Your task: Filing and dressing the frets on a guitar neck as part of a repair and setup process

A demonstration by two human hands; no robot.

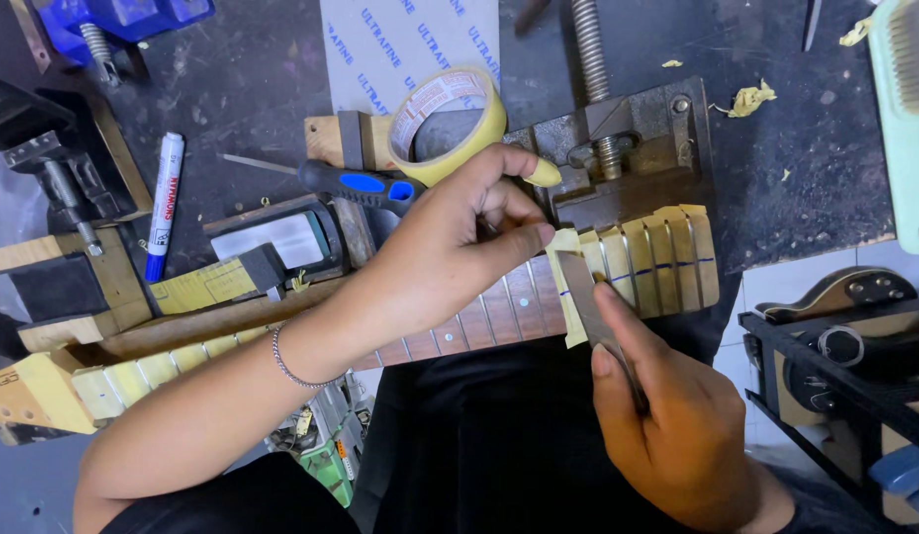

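Guitar neck [479,321] lay across my lap and the workbench [806,148], its frets masked with yellow tape strips [667,259]; my left hand [450,247] pinched one strip against the fretboard; my right hand [677,435] gripped a flat metal blade [581,287] beside it.

Brown fretboard [479,321] with white dots, yellow tape strips [667,257] marked blue, grey blade [583,292].

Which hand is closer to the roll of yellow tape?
Left. The left hand lies just below the tape roll, its fingers almost at it. The right hand is farther down, holding a metal blade on the guitar neck.
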